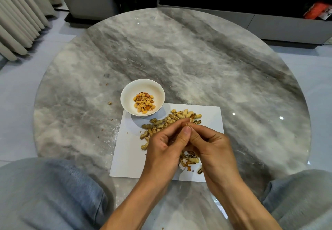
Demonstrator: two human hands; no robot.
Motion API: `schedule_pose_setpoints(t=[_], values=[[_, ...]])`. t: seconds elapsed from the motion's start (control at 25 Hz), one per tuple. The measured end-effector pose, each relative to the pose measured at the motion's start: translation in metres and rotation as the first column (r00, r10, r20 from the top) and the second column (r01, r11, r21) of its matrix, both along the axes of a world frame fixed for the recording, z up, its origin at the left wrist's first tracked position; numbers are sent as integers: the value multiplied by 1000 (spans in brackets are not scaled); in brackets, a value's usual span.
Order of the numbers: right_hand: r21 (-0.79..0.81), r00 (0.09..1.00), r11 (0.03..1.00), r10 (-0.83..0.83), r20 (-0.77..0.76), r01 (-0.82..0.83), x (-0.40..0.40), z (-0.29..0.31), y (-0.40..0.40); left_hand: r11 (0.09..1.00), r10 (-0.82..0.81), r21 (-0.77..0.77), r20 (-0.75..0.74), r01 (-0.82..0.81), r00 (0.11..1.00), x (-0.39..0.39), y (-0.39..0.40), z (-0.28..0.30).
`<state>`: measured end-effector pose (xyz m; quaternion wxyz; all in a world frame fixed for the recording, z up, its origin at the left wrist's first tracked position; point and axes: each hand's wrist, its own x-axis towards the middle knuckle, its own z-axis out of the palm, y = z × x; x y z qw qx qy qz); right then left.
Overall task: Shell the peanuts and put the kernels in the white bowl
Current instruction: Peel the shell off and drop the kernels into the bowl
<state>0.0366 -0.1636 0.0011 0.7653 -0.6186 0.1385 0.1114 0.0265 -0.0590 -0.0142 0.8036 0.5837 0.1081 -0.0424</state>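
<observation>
Both hands meet over the near part of the sheet [129, 159], fingertips pressed together on one peanut [188, 124]. The left hand [164, 146] pinches it with thumb and curled fingers; the right hand [210, 144] pinches it from the other side. Only a scrap of shell shows between the fingertips, so I cannot tell whether it has split yet.

The unshelled pile [170, 120] lies on the sheet just beyond the hands, reaching toward the far right. The bowl [125, 102] stands to the far left of the hands, its base at the sheet's far left corner, with a small heap of kernels [144, 102] inside. Empty shells [190, 159] lie on the near side, partly hidden under the right hand.

The likely trouble is the shell giving way suddenly: a kernel could pop out and roll across the smooth table [179, 50], or drop among the shells, where it would be hard to pick out. Squeezing too hard could also crush the kernel. On the carry to the bowl, a bit of shell or skin might go along; some darker flecks already sit among the kernels.

Nothing stands between the hands and the bowl. Crumbs [109, 102] dot the table left of the bowl. The person's knees [53, 193] are at the near edge.
</observation>
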Motion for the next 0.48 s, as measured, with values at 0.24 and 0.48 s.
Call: schedule_pose_setpoints(t=[0.24,0.48], values=[[-260,986,962,121,116,-88,4,6,-12,931,-54,365,184,-17,981,5,19,3],[-186,995,980,78,67,-64,7,9,-19,961,-34,277,136,-5,990,9,24,5]])
